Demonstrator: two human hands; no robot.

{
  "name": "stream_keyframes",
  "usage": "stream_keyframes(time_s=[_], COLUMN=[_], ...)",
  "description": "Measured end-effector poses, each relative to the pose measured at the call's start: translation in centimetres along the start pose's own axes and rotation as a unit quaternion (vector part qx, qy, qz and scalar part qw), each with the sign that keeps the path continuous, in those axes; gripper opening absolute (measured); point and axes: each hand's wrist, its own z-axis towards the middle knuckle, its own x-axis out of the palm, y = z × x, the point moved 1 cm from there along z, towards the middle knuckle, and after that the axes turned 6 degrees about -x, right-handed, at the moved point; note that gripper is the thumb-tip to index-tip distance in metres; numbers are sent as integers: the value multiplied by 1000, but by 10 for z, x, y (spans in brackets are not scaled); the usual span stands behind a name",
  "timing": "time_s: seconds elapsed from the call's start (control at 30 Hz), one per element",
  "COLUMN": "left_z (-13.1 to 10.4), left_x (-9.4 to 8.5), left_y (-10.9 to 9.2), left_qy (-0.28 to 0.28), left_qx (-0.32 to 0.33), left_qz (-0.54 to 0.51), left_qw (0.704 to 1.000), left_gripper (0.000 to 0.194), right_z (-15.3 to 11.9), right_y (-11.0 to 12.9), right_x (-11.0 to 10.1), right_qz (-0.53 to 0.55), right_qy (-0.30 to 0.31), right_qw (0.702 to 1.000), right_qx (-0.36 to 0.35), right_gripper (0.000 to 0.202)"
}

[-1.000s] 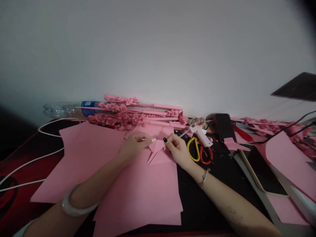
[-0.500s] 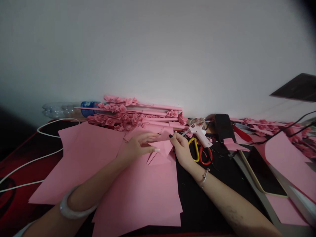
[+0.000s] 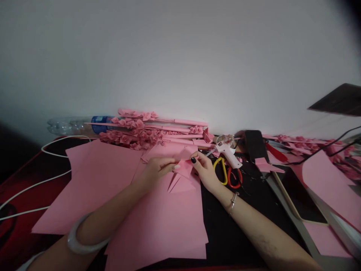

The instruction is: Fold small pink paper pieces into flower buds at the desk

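Between my hands is a small folded piece of pink paper (image 3: 184, 168). My left hand (image 3: 158, 171) pinches its left edge between thumb and fingers. On the opposite side my right hand (image 3: 204, 170) grips it, the dark-nailed thumb pressed on top. Just below lies another small folded pink paper piece (image 3: 182, 184), resting on large pink sheets (image 3: 160, 226). Where the two small pieces overlap, I cannot tell whether they are joined. The fingers hide part of the held paper.
Pink paper flowers (image 3: 141, 135) and a plastic bottle (image 3: 70, 126) lie along the wall. Right of my hands are a glue gun (image 3: 229, 154), yellow and red handles (image 3: 234, 178) and a phone (image 3: 300, 195). A white cable (image 3: 36, 184) crosses the left side.
My hands have drawn closer together on the small paper. My left fingers, spread before, are now curled into a pinch, and my right thumb has moved left.
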Motion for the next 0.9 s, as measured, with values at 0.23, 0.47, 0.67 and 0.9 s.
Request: stream_keyframes(time_s=[0.23, 0.47, 0.67, 0.9], left_z=[2, 5, 6, 7], left_x=[0, 3, 2, 2], left_y=[3, 5, 5, 8], left_qy=[-54, -16, 0, 12], left_qx=[-35, -81, -76, -120], left_qz=[-19, -131, -142, -235], left_qw=[998, 988, 987, 964], left_gripper=[38, 31, 23, 21], right_z=[1, 2, 2, 3], right_y=[-9, -8, -12, -5], right_x=[1, 1, 0, 0], right_qz=[-68, -72, -101, -30], right_qy=[6, 18, 18, 19], right_qw=[998, 997, 995, 999], right_qx=[7, -8, -16, -2], right_gripper=[25, 25, 23, 12])
